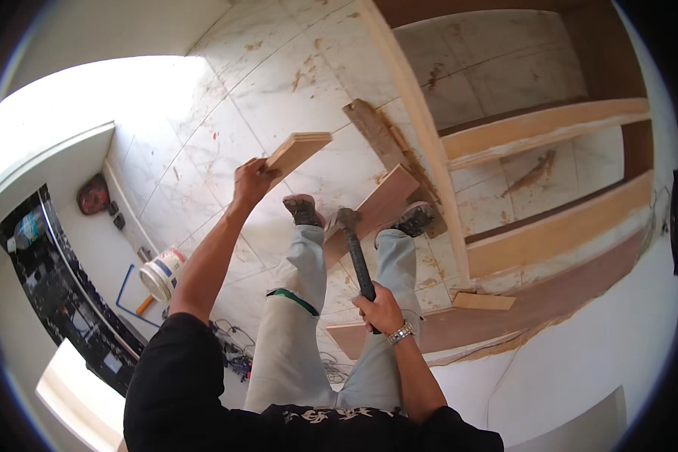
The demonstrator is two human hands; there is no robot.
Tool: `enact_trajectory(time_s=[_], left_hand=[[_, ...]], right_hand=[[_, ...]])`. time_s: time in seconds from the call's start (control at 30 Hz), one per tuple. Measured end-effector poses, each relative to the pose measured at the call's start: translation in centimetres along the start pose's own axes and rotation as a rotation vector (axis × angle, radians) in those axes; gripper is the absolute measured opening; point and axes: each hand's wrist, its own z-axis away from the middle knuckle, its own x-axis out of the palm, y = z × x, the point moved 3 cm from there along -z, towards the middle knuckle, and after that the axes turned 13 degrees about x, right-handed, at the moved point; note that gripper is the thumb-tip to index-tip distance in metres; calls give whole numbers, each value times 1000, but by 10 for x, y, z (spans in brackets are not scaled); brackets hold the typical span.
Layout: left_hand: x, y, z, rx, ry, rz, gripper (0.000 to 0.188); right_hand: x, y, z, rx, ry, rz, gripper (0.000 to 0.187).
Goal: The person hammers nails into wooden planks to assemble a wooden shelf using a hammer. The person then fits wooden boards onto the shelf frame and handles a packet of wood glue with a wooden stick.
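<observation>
My left hand (254,181) grips the near end of a short plywood board (300,152), holding it up in front of me over the tiled floor. In my right hand (384,309) is a hammer (356,252), its dark handle wrapped by my fingers. The hammer's metal head points away from me, above a reddish wooden plank (380,202) that lies between my feet. Whether the head touches that plank, I cannot tell. Under the plank's far end is a worn, stained timber piece (380,139).
A wooden frame with shelves (448,203) stands at the right. Behind it along the wall lies a long reddish board (497,325), with a small wood offcut (484,301) beside it. At left are a white bucket (160,275), a blue hacksaw frame (124,290) and tangled cables (237,346).
</observation>
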Motion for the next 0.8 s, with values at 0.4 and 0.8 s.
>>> enact_trajectory(time_s=[0.4,0.8], left_hand=[[-362,66,88,179,228,557,27],[-489,355,-47,721,88,1321,36]], right_hand=[[-13,105,255,-152,694,-246,38],[-32,237,368,-521,1219,-971,25]])
